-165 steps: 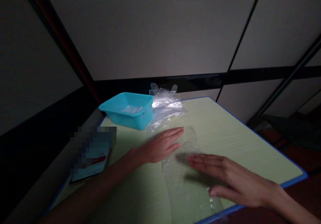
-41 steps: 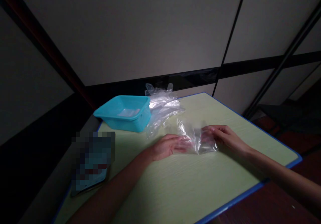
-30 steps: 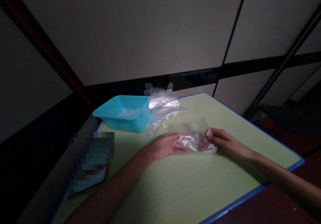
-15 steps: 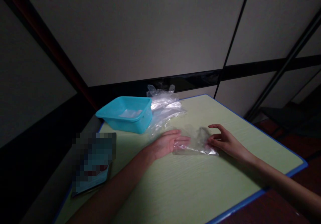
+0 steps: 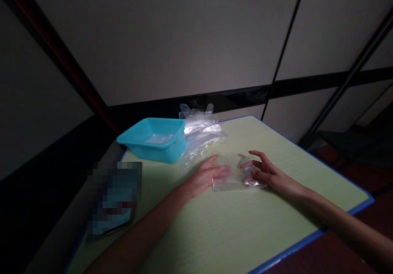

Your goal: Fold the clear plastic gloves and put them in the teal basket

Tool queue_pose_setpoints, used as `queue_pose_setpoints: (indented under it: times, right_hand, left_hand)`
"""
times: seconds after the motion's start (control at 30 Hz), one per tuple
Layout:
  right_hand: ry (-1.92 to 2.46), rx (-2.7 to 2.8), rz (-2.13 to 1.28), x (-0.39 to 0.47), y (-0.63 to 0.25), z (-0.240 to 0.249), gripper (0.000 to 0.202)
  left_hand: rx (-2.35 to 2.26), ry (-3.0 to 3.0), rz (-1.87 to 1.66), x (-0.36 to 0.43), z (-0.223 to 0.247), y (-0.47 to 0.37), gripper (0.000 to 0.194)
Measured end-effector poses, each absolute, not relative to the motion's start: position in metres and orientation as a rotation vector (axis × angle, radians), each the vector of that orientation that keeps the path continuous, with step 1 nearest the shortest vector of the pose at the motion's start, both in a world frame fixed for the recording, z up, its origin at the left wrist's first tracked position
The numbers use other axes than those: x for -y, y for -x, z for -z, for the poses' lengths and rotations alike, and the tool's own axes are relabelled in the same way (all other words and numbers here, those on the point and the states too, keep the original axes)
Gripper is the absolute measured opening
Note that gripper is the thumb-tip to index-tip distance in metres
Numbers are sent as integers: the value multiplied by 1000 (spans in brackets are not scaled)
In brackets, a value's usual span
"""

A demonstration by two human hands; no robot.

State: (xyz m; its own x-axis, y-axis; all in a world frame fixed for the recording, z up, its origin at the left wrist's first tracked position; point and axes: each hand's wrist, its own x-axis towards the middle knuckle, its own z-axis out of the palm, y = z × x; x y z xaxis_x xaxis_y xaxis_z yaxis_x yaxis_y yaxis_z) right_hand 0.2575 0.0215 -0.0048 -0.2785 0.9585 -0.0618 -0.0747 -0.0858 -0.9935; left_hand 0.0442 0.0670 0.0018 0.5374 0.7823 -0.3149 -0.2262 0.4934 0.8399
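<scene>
A clear, thin plastic glove, crumpled so that its outline is hard to make out, lies on the table between my hands. My left hand is open, its fingers stretched out to the right and seen through the film at the glove's left part. On the right side, my right hand has its fingers spread and slightly bent. Some of its fingertips touch the film; whether they are inside or on top I cannot tell. Behind them lies a heap of clear disposable gloves, with finger shapes showing at its back.
A turquoise plastic basket stands left of the heap, with something whitish and see-through inside. A flat, pixelated object lies at the table's left edge. The pale green table has a blue rim; panelled doors rise behind it.
My right hand has shifted slightly left and its fingers have spread over the film. My left hand has turned more palm down, its thumb lifted apart. The glove lies slightly more bunched at right.
</scene>
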Motion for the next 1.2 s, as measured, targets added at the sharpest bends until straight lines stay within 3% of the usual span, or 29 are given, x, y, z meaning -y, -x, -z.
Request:
queue_pose_setpoints:
  times: [0.3, 0.43, 0.57, 0.63, 0.77, 0.83, 1.0, 1.2]
  right_hand:
    - [1016, 1396, -1532, -23, -253, 5, 59]
    - [1109, 1428, -1357, -19, -258, 3, 61]
    - [1313, 1635, -1033, -15, -264, 1, 39]
    - [1427, 1758, -881, -13, -265, 0, 28]
    - [1473, 1944, -572, -9, -266, 3, 25]
    - [1449, 2032, -429, -8, -267, 7, 24]
    - [1498, 2131, -140, 3, -261, 9, 33]
    - [1383, 2462, 12, 23, -246, 13, 63]
  left_hand:
    - [-753, -800, -678, -67, -4, -43, 68]
    - [-767, -826, -693, -68, -4, -41, 71]
    - [-773, -919, -814, -69, -5, -40, 80]
    - [-785, -1002, -880, -71, -2, -40, 74]
    - [-933, -1335, -955, -72, 8, -43, 43]
    - [-1041, -1605, -989, -67, 10, -43, 39]
    - [-1043, -2246, -890, -39, 0, -45, 43]
    - [-818, -2474, -618, -20, 1, -49, 51]
